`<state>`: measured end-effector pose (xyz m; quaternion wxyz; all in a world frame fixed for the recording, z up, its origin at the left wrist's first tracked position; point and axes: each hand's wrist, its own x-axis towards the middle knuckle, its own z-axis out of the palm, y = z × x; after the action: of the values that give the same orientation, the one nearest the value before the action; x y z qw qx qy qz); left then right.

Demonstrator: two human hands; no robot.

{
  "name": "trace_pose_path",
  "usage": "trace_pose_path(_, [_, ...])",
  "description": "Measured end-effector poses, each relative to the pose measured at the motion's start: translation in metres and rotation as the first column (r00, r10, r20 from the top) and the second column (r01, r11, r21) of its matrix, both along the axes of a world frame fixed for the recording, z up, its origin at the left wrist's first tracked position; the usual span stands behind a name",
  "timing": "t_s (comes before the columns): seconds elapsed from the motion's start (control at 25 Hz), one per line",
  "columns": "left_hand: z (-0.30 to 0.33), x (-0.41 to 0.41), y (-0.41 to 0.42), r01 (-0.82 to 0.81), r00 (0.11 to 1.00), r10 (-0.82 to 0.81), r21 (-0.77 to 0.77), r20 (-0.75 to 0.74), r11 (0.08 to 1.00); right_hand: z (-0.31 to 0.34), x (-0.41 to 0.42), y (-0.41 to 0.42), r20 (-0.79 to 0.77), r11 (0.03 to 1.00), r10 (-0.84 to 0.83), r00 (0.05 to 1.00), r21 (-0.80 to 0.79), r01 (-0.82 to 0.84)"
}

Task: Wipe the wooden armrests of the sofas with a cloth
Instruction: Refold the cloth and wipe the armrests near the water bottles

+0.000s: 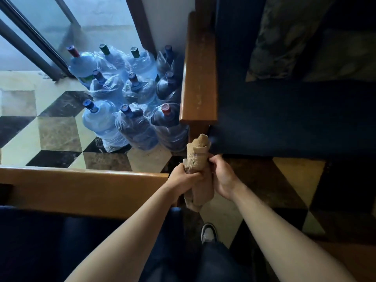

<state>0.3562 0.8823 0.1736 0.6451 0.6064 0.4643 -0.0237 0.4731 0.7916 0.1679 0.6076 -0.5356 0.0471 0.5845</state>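
I hold a bunched beige cloth (197, 153) upright in front of me, above the floor gap between two sofas. My left hand (184, 177) grips its lower left side and my right hand (222, 176) holds its right side. One wooden armrest (200, 78) runs away from me just beyond the cloth, beside a dark blue sofa seat (284, 117). A second wooden armrest (81, 188) lies across the lower left, under my left forearm, with another blue seat (40, 241) below it.
Several large blue water jugs (130, 102), some in plastic wrap, crowd the floor left of the far armrest. A checkered tile floor (50, 131) spreads to the left. A patterned cushion (284, 37) leans on the far sofa. My shoe (208, 233) shows below.
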Motion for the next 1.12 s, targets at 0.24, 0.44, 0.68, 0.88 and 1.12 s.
trace_pose_path(0.24, [0.051, -0.002, 0.008, -0.265, 0.941, 0.278, -0.092, 0.192, 0.96, 0.039, 0.023, -0.022, -0.018, 1.0, 0.001, 1.0, -0.019, -0.002])
trace_pose_path(0.44, [0.056, -0.024, -0.01, -0.275, 0.876, 0.37, -0.308, 0.31, 0.911, 0.044, 0.016, -0.044, -0.105, 0.98, 0.195, 0.975, 0.047, -0.191])
trace_pose_path(0.68, [0.001, -0.015, -0.025, -0.376, 0.926, 0.377, -0.029, 0.034, 0.926, -0.005, 0.028, -0.03, 0.306, 0.98, 0.121, 0.944, -0.189, -0.064])
trace_pose_path(0.88, [-0.034, 0.079, 0.027, -0.516, 0.855, 0.518, -0.181, -0.042, 0.837, -0.042, 0.137, 0.035, 0.437, 0.968, 0.188, 0.88, -0.232, -0.091])
trace_pose_path(1.12, [-0.014, 0.198, 0.098, -0.503, 0.858, 0.51, 0.093, -0.069, 0.859, -0.025, 0.26, 0.113, 0.384, 0.955, 0.24, 0.892, -0.256, -0.147])
